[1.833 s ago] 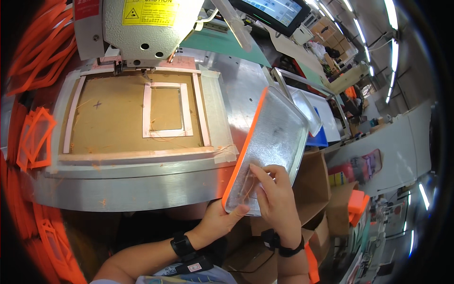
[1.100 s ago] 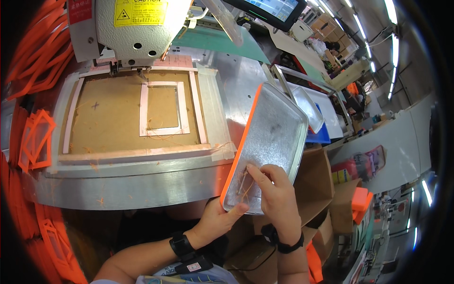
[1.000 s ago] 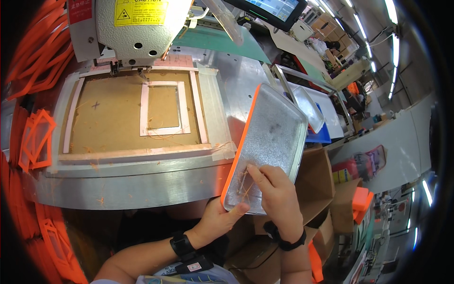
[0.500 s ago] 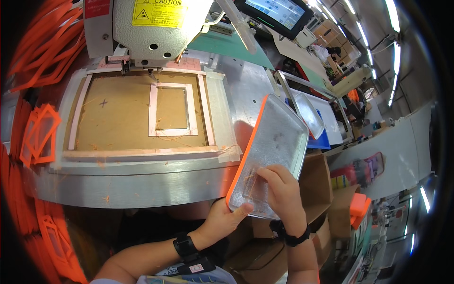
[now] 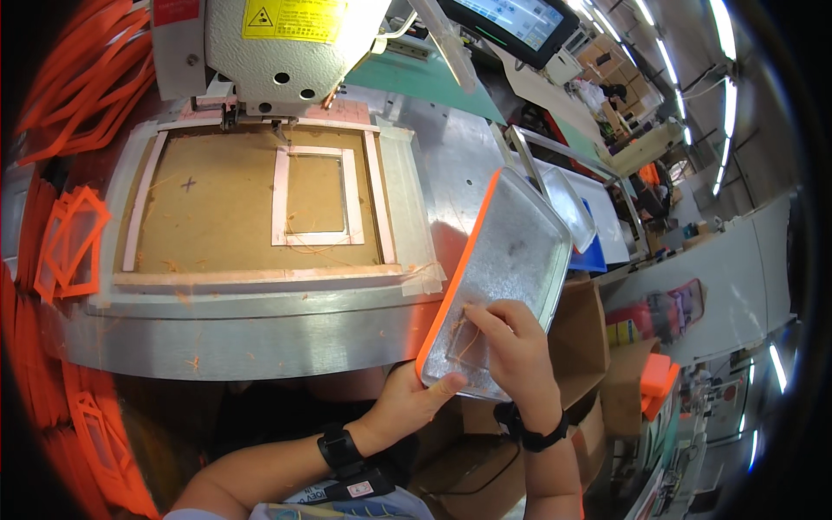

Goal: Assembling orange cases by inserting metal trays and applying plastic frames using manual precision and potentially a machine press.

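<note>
Leaning with its top toward one o'clock, the silver panel [image 5: 520, 234] hangs in the person's hands, just off the near right edge of the metal table [image 5: 234, 345], its orange edging [image 5: 461, 273] running along its nine o'clock side. The left hand [image 5: 414, 400] clasps its bottom corner at seven o'clock, thumb flat on the silver face and the other fingers hidden behind. The right hand [image 5: 516, 351] bends over the face at six o'clock, thumb and forefinger drawn close together beside loose orange threads [image 5: 469, 341]; whether they pinch one, I cannot tell. A black band [image 5: 341, 448] circles the left wrist, and another sits on the right. From the panel, a second silver panel [image 5: 568, 208] lies at half past one, near a blue tray [image 5: 591, 253] at three. A cardboard box [image 5: 582, 334] stands toward half past four, with orange pieces [image 5: 659, 380] beyond. Between nine and ten lies a tan board [image 5: 217, 221] bearing a white frame [image 5: 280, 201], the sewing machine [image 5: 260, 65] over its far edge. Farther out, orange frames [image 5: 93, 251] rest at nine, orange strips [image 5: 100, 74] at ten, and a lit screen [image 5: 511, 22] at twelve.
</note>
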### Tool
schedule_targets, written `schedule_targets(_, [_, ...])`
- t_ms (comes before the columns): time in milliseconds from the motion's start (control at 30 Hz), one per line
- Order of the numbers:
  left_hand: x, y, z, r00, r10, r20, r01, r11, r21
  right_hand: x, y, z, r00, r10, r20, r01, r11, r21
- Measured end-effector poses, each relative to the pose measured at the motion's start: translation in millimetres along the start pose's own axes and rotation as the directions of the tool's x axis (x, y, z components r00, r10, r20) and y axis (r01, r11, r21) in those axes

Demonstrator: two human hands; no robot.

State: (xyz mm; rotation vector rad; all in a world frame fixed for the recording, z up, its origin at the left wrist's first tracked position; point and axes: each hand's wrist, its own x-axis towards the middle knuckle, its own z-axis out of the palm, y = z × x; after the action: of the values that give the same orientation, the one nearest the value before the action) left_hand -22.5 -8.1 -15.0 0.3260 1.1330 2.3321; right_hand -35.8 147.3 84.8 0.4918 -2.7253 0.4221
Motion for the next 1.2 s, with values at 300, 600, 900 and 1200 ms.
schedule_targets(300, [-0.2, 0.4, -2.2, 1.000, -0.006, 0.012, 0.006, 1.000, -0.006, 1.3, -3.9, 1.3, 0.991, 0.131, -0.037, -0.127, 0.987, 0.103])
schedule_targets(600, [-0.9, 0.4, -4.3, 1.000, -0.020, -0.004, 0.021, 0.998, 0.057, -1.8, -19.7, -4.8, 0.977, 0.215, 0.005, -0.208, 0.936, 0.282])
schedule_targets(900, [-0.9, 3.8, -4.6, 0.998, -0.063, -0.001, 0.063, 0.997, 0.047, -8.9, -26.2, 2.8, 0.978, 0.209, -0.018, -0.200, 0.952, 0.231])
schedule_targets(1200, [-1.9, 4.6, -12.9, 0.980, -0.187, 0.075, 0.183, 0.981, 0.063, -12.9, -21.5, 8.1, 0.983, 0.180, -0.043, -0.170, 0.971, 0.170])
